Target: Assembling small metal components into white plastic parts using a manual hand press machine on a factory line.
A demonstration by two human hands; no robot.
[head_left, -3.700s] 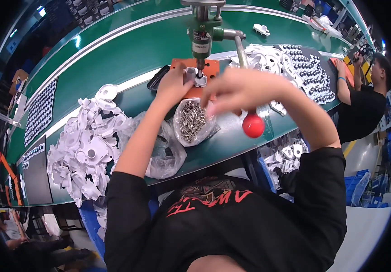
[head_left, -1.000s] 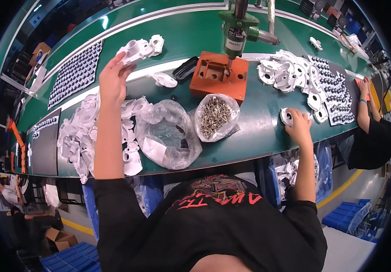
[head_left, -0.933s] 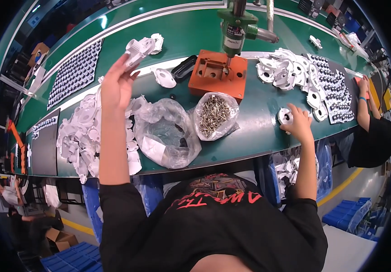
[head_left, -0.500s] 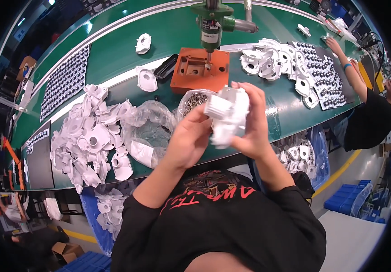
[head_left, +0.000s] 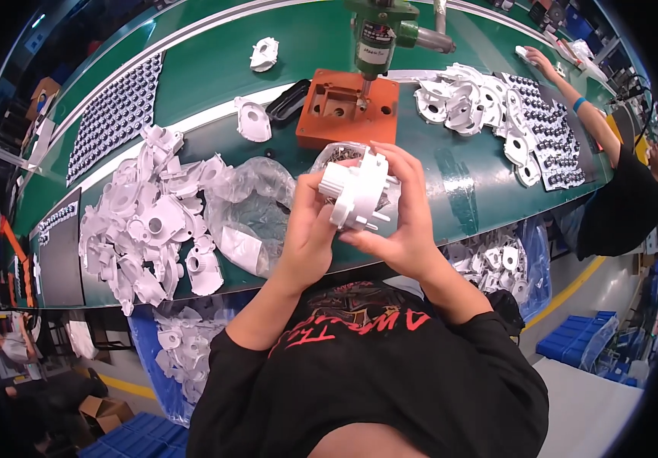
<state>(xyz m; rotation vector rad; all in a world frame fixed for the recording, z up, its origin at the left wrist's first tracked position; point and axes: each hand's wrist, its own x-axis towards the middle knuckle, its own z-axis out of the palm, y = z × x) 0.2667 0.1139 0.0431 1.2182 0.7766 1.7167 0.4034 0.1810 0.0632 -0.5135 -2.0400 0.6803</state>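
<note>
Between both hands, above the bench's near edge, I hold a white plastic housing (head_left: 361,191) with a ribbed round boss on its left and thin pegs on its right. My left hand (head_left: 312,229) grips its left side, fingers behind the boss. Curled round the right side is my right hand (head_left: 407,217), its thumb below the pegs. Just behind the part, an open plastic bag of screws (head_left: 338,153) is partly covered. Beyond it stands an orange fixture block (head_left: 329,131) under a green press (head_left: 377,46). A large clear plastic bag (head_left: 246,221) lies left of my left hand.
White housings are heaped at the left (head_left: 157,225) and the right (head_left: 462,99). Sheets of small dark-centred parts lie far left (head_left: 115,114) and right (head_left: 554,137). A black tray (head_left: 288,103) sits beside the fixture. A co-worker's arm (head_left: 584,114) reaches in at the right.
My hands have turned the housing so its pegs now show on the right, and brought it slightly left. The co-worker's hand at the far right has reached farther away to a white part.
</note>
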